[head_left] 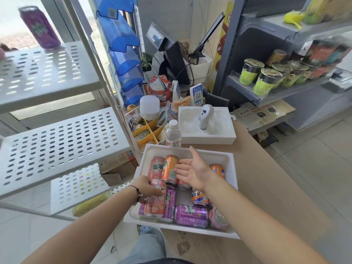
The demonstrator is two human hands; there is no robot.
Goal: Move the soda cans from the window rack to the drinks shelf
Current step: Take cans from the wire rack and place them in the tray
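I'm gripping a pink can (156, 189) with my left hand (147, 188), right hand (192, 171) hovering open; the purple can (40, 27) is standing upper left.

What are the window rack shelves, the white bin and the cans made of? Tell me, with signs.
Rack shelves: likely painted metal, given the punched slots and thin folded edges.
White bin: looks like matte plastic or foam, with thick rounded walls.
Cans: probably aluminium, with glossy printed sides and a metallic rim.
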